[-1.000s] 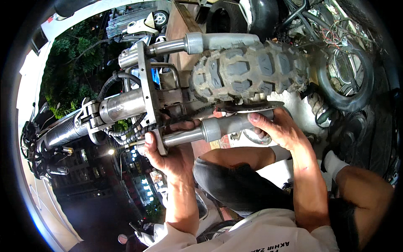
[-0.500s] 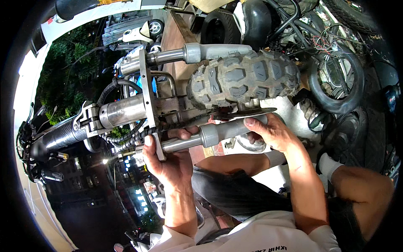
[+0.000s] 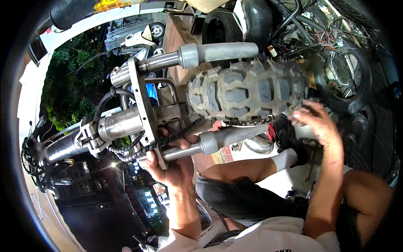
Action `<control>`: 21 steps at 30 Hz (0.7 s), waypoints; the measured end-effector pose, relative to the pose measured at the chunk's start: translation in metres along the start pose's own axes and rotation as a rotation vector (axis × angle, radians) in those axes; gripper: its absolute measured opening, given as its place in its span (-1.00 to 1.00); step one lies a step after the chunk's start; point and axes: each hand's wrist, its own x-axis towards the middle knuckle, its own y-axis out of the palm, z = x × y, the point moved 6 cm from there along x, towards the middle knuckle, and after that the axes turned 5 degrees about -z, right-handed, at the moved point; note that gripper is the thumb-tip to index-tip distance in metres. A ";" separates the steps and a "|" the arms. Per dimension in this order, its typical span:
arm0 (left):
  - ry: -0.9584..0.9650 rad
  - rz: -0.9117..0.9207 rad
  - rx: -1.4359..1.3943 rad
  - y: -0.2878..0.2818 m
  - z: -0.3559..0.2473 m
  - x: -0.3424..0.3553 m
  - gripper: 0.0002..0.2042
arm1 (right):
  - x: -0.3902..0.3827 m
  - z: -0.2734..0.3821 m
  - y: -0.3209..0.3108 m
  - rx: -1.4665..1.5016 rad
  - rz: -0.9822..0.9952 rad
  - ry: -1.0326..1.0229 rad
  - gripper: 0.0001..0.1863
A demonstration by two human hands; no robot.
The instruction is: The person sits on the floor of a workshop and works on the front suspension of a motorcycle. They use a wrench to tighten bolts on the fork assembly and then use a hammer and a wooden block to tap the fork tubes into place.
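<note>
A front fork with a chunky knobbed tyre [image 3: 245, 90] between its legs lies sideways before me. My left hand [image 3: 176, 168] is wrapped round the near fork leg [image 3: 228, 139], right beside the metal clamp plate [image 3: 142, 105], its thumb against the leg's end. The far fork leg [image 3: 220, 53] runs along the tyre's other side. At the tyre's right end hovers my right hand [image 3: 317, 124], fingers apart and slightly blurred; whether they touch the tread I cannot tell. A brake disc [image 3: 252, 123] shows edge-on between tyre and near leg. Black cables [image 3: 126, 152] pass by the clamp.
The steering column [image 3: 121, 124] leads left to handlebars [image 3: 35, 155]. Loose tyres [image 3: 220, 33], a black frame [image 3: 296, 21] and tangled wires [image 3: 329, 38] crowd the back right. My bent knee [image 3: 210, 172] is close below the near leg.
My right hand has let go of the near fork leg and moved right to the tyre's end. My left hand keeps its hold. The fork and wheel have tilted slightly, showing the disc's edge.
</note>
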 end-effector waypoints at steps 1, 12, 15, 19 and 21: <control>0.011 -0.014 0.005 0.002 -0.001 0.001 -0.41 | -0.004 0.004 -0.016 0.057 -0.168 0.010 -0.65; -0.086 -0.188 -0.130 -0.005 0.006 -0.005 -0.39 | 0.001 0.047 -0.021 0.080 -0.297 -0.142 -0.51; -0.152 -0.210 -0.154 -0.013 0.004 -0.008 -0.29 | 0.000 0.072 -0.013 0.026 -0.205 -0.187 -0.48; -0.220 -0.281 -0.135 0.020 -0.002 -0.021 -0.28 | 0.002 0.086 -0.005 0.006 -0.184 -0.254 -0.48; -0.203 -0.355 -0.123 0.035 -0.010 -0.026 -0.28 | 0.005 0.089 -0.003 0.008 -0.150 -0.288 -0.49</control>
